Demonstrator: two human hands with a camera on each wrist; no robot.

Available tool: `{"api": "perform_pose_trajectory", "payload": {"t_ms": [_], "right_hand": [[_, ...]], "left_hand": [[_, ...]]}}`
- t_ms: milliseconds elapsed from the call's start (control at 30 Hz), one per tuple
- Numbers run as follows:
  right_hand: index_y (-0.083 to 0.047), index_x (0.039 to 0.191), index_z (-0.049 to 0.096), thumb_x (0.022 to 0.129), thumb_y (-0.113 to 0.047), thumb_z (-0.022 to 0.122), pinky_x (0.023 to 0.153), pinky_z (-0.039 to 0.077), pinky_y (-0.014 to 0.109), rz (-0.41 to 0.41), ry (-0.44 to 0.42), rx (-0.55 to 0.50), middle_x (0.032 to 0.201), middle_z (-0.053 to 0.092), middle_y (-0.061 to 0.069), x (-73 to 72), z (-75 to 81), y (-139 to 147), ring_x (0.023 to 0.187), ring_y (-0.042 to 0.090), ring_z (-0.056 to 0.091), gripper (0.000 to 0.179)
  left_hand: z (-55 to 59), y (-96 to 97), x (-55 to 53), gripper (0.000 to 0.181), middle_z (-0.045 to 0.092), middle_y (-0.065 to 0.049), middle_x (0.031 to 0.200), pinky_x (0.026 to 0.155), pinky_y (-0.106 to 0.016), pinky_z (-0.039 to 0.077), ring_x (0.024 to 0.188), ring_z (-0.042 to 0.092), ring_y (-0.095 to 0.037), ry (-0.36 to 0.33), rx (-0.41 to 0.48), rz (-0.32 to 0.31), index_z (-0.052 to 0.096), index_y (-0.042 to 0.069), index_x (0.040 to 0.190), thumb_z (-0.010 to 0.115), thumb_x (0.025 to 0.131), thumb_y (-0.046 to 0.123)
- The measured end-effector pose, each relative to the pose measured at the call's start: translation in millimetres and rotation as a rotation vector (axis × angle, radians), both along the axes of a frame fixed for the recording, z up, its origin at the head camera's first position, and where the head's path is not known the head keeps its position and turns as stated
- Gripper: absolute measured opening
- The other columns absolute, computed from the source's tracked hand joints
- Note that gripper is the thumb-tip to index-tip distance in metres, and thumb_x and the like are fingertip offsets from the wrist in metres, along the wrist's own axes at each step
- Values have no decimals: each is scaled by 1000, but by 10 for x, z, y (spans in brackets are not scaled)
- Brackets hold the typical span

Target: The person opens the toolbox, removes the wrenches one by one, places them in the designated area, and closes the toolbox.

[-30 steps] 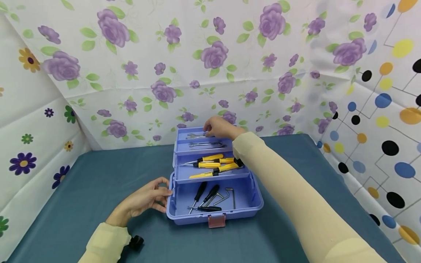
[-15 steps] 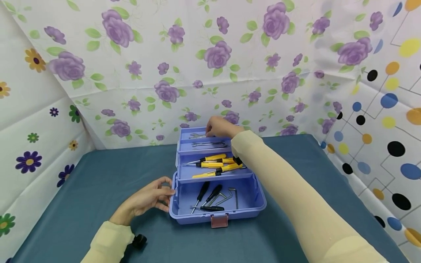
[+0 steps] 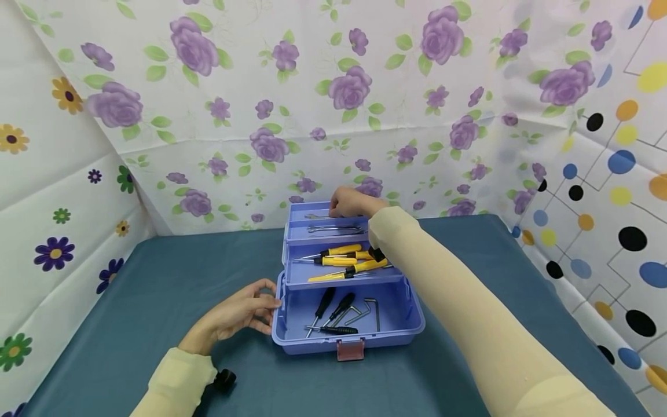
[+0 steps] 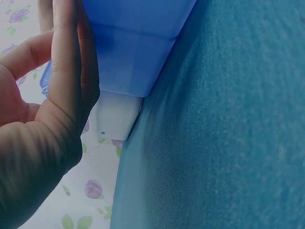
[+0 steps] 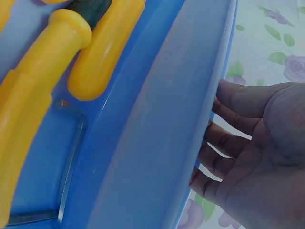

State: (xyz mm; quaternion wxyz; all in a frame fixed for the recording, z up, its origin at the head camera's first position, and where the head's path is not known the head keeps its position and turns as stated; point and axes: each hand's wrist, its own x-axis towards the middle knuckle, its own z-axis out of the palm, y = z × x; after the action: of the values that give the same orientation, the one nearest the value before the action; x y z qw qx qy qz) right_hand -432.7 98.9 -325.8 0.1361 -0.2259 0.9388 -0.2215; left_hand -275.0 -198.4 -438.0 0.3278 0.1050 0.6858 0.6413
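Note:
A blue-purple toolbox (image 3: 349, 341) stands with its stepped trays spread. My left hand (image 3: 245, 310) lies at its left side, thumb by the rim and fingers straight along the outer wall in the left wrist view. Over the rearmost tray, the curled fingers of my right hand (image 3: 354, 202) pinch a wrench (image 3: 316, 217); one end shows beside them. In the right wrist view the tray rim hides the fingertips. Other wrenches (image 3: 336, 230) lie one tray lower. Several yellow-handled screwdrivers (image 3: 341, 262) fill the lowest tray.
In the box's bottom lie black-handled screwdrivers (image 3: 339, 330) and bent hex keys (image 3: 377, 315). A reddish latch (image 3: 351, 350) hangs at the front. Teal cloth (image 3: 182, 278) covers the table; patterned white sheets (image 3: 234, 116) close in the back and sides.
The whole scene has shifted slightly right in the head view. My right fingers have drawn closer together over the wrench, whose visible end looks flatter. My left hand keeps its place on the toolbox.

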Motion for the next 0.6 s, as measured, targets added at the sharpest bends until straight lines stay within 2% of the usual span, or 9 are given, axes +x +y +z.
{"api": "perform_pose_trajectory", "payload": {"t_ms": [200, 400, 600], "right_hand": [[-1, 99, 72, 106, -11, 58, 64, 39, 27, -16, -49, -21, 77, 52, 1, -11, -18, 11, 67, 13, 43, 19], [-1, 99, 71, 107, -12, 58, 64, 39, 27, -20, -79, -33, 76, 50, 1, -29, -28, 22, 67, 13, 42, 19], [2, 106, 74, 106, -12, 59, 66, 40, 27, -40, -87, -31, 80, 53, 2, -32, 2, 6, 71, 14, 45, 20]], "left_hand": [[-11, 5, -5, 35, 66, -11, 92, 69, -36, 65, 75, 68, -19, 2, 1, 3, 39, 3, 123, 65, 103, 16], [-17, 2, -2, 36, 67, -11, 91, 68, -35, 65, 74, 68, -18, 5, -3, 2, 39, 2, 125, 64, 103, 15], [1, -5, -1, 36, 67, -11, 91, 68, -34, 65, 75, 68, -18, 6, 1, 4, 39, 2, 125, 64, 103, 15]]}}
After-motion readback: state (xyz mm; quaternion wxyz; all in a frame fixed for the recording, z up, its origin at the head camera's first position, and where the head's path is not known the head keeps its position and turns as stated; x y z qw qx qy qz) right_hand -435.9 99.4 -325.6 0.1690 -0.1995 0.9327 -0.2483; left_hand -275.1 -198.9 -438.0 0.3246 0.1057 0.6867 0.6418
